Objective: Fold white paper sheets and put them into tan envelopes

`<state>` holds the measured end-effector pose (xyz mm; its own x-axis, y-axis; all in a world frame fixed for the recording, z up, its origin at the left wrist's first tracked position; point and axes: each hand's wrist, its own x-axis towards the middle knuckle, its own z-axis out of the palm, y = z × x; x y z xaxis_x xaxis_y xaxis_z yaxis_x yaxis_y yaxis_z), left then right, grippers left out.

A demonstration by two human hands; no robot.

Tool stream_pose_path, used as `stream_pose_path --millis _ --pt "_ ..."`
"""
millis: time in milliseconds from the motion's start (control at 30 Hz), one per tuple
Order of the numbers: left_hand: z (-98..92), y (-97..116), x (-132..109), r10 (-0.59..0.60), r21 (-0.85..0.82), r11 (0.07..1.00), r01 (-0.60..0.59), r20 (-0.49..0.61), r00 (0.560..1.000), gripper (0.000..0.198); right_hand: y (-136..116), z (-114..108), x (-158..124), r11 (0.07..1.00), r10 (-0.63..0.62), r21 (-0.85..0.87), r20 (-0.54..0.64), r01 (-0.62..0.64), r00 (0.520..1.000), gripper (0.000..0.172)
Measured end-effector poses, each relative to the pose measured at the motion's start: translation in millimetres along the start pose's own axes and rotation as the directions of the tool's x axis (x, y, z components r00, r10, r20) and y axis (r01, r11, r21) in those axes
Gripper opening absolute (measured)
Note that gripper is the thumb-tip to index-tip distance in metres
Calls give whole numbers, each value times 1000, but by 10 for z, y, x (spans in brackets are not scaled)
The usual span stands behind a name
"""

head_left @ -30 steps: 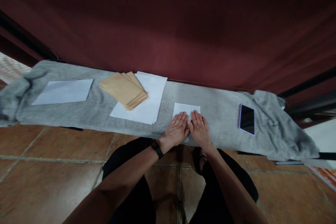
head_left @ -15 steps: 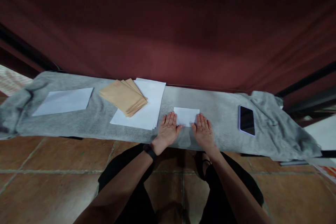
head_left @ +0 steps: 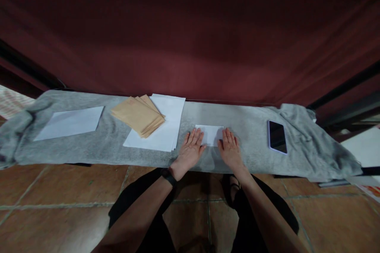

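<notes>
A small white piece of folded-looking paper lies flat on the grey cloth in front of me. My left hand rests palm down over its left edge, fingers stretched out and a dark band on the wrist. Over the right edge lies my right hand, also flat with its fingers extended. Both hands cover the paper's side edges, and whether it has several layers I cannot tell.
Left of my hands, brown envelopes lie fanned on a stack of white sheets. Another white sheet is at the far left. A phone lies to the right. Behind the cloth rises a dark red surface.
My left hand has slid slightly inward over the paper's left part, its fingers covering more of it. My right hand stays at the right edge. The view has shifted a little.
</notes>
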<state>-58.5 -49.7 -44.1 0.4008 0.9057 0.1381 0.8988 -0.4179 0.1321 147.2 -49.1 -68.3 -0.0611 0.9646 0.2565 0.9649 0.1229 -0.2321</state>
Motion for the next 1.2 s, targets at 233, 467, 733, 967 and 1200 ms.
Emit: stream_pose_path --millis 233,467,733,967,1200 --pt "70 246 95 24 -25 999 -23 44 999 57 -224 -29 68 992 -108 85 186 93 977 57" --pt "105 346 334 -73 -22 997 75 76 994 57 -306 -43 169 999 -37 35 216 30 976 54" --pt "166 342 443 -100 -35 994 103 84 991 58 -335 -31 246 1000 5 7 178 -6 984 53" --pt "170 309 459 -112 -27 993 115 90 990 59 -315 18 248 999 35 -25 125 -32 992 54" --pt "158 254 429 -161 -30 986 164 86 983 61 -194 49 193 998 45 -58 105 -39 993 60"
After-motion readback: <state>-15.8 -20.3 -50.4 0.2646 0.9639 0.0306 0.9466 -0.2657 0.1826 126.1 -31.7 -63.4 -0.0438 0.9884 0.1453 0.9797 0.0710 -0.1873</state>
